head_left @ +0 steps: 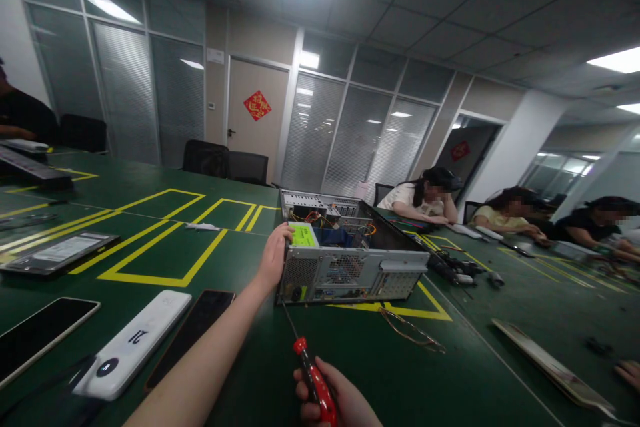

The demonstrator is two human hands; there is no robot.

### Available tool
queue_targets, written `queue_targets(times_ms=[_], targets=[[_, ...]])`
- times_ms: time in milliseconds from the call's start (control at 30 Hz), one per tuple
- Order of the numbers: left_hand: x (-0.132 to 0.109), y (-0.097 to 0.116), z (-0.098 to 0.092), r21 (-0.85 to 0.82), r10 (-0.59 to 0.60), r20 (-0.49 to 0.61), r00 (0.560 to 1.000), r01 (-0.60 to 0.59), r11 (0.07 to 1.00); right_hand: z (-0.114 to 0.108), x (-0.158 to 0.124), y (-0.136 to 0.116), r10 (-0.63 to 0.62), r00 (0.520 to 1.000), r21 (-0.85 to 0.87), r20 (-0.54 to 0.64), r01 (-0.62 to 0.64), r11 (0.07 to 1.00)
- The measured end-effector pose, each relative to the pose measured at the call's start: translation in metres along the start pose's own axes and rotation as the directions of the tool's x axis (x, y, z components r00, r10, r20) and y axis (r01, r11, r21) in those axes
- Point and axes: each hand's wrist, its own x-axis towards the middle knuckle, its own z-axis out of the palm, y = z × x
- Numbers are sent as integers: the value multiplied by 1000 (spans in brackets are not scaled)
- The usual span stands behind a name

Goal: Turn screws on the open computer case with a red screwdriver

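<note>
An open computer case (370, 280) lies flat on the green table with its rear panel facing me. Its inside shows cables and a power supply (303, 235) with a bright green label at the left rear corner. My left hand (274, 259) grips the case by that left corner, its fingertips curled over the top edge beside the label. In my right hand (333, 390) is a screwdriver (319, 383) with a red and black handle. Its shaft slants up and left, the tip near the case's lower left corner; whether it touches a screw I cannot tell.
Left of my arm lie a white power bank (145, 340), two phones (47, 333) (193, 327) and a hard drive (60, 253). Eyeglasses (413, 332) rest in front of the case. Dark cables (453, 267) lie to its right. Several people sit around the table.
</note>
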Motion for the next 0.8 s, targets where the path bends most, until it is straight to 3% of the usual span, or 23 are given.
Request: queue_targets(times_ms=[167, 267, 400, 533, 800], targets=[[0, 2, -1, 4, -13, 3, 1000, 13, 1000, 1, -8, -3, -34, 993, -68, 116, 42, 997], [-1, 3, -1, 4, -15, 11, 1000, 15, 1000, 9, -21, -9, -207, 962, -78, 180, 224, 972], [-1, 2, -1, 9, -17, 10, 1000, 17, 1000, 20, -40, -17, -366, 918, 20, 153, 368, 930], [-1, 2, -1, 10, -24, 3, 1000, 24, 1000, 21, -44, -22, -372, 923, 112, 95, 361, 926], [0, 5, -2, 14, -14, 2, 1000, 14, 1000, 19, -41, -22, -339, 936, 155, 96, 322, 934]])
